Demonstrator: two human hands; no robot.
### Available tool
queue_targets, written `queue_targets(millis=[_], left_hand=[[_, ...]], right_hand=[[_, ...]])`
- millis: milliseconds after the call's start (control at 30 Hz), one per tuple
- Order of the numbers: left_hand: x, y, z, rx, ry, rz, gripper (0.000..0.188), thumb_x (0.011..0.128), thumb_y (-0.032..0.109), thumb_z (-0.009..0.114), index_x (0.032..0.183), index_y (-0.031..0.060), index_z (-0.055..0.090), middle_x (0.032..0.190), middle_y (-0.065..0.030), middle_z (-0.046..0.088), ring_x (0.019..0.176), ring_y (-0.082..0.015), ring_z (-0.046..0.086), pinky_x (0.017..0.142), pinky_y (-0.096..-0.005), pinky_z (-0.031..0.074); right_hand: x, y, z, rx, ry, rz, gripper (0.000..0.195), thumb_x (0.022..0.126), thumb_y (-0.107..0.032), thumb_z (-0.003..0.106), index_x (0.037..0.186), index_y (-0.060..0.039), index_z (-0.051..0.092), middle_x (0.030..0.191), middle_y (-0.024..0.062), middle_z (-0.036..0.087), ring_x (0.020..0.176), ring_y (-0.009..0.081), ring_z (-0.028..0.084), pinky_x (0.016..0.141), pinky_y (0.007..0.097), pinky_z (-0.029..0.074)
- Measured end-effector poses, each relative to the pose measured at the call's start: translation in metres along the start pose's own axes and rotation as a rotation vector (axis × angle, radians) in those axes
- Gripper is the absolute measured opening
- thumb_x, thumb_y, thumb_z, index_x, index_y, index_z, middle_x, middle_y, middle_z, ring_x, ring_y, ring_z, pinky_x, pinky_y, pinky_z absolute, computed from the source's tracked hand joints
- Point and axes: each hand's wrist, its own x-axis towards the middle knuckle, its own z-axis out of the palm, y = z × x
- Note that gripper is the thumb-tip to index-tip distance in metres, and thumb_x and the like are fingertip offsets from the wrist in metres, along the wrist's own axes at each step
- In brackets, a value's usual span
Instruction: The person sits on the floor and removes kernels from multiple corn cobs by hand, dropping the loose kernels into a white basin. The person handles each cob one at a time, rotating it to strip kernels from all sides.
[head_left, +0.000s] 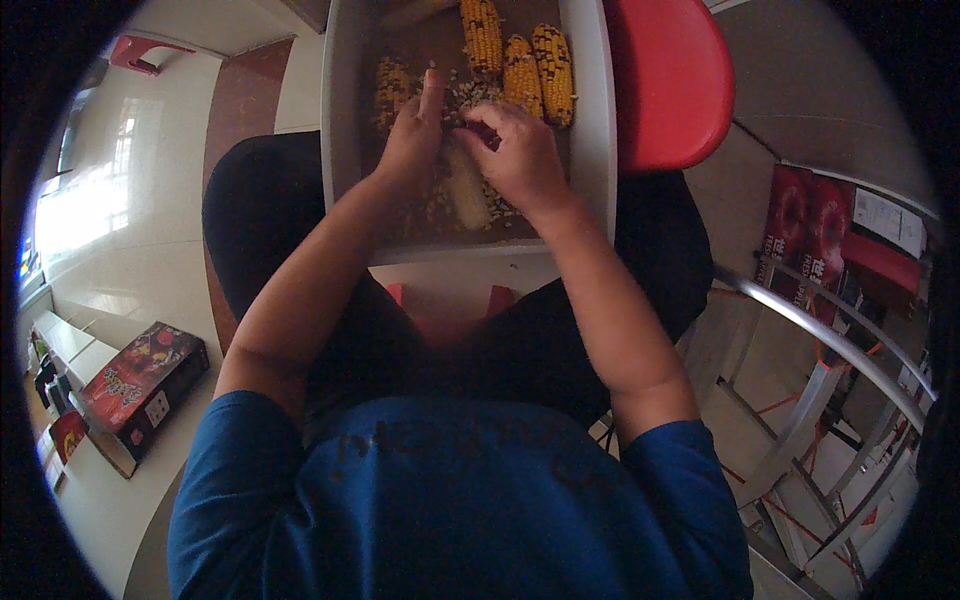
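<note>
Both my hands are inside a deep, light-walled drawer or box (606, 150) between my knees. My left hand (411, 139) has its thumb pointing away from me, and its other fingers are hidden. Close to its right, my right hand (521, 154) curls its fingers towards the thumb; I cannot tell what either hand holds. Below and between them lies a pale, bare corn cob (468, 196). Loose kernels (474, 93) are scattered around. Speckled yellow ears of corn lie at the top middle (481, 37), to the right (555, 75) and beside my left hand (391, 86).
A red plastic stool (671, 82) adjoins the box on the right. Further right are a metal-tubed frame (825, 330) and red printed cartons (806, 206). A printed box (142, 390) rests at lower left. Another red plastic piece (142, 54) stands at upper left.
</note>
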Motion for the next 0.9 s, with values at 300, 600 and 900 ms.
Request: queue_targets(millis=[300,600,900], left_hand=[[-0.002,0.009,-0.002,0.009,-0.072,-0.168,0.07,0.082,0.062,0.039,0.115,0.0015,0.047,0.102,-0.0072,0.055,0.092,-0.0152,0.052,0.08,-0.0304,0.043],[0.004,-0.004,0.001,0.299,0.088,0.166,0.055,0.087,0.053,0.042,0.092,-0.0013,0.053,0.081,-0.0077,0.056,0.071,-0.0156,0.051,0.063,-0.0289,0.043],[0.009,0.002,-0.003,-0.01,0.133,0.251,0.057,0.088,0.051,0.041,0.106,-0.0013,0.052,0.085,-0.0101,0.056,0.073,-0.0153,0.053,0.063,-0.0288,0.044]], right_hand=[[0.001,-0.001,-0.002,-0.09,-0.007,-0.091,0.013,0.073,-0.008,0.063,0.082,-0.0035,0.056,0.077,0.0111,0.058,0.07,0.0302,0.058,0.06,0.0358,0.047],[0.0,-0.001,0.002,-0.067,-0.001,0.011,0.015,0.072,-0.007,0.061,0.084,-0.001,0.056,0.072,0.0112,0.058,0.062,0.0265,0.059,0.057,0.0333,0.048],[0.002,0.02,-0.001,0.347,-0.132,0.53,0.023,0.076,-0.022,0.065,0.079,-0.0001,0.059,0.07,0.0065,0.059,0.061,0.0139,0.057,0.054,0.0262,0.045]])
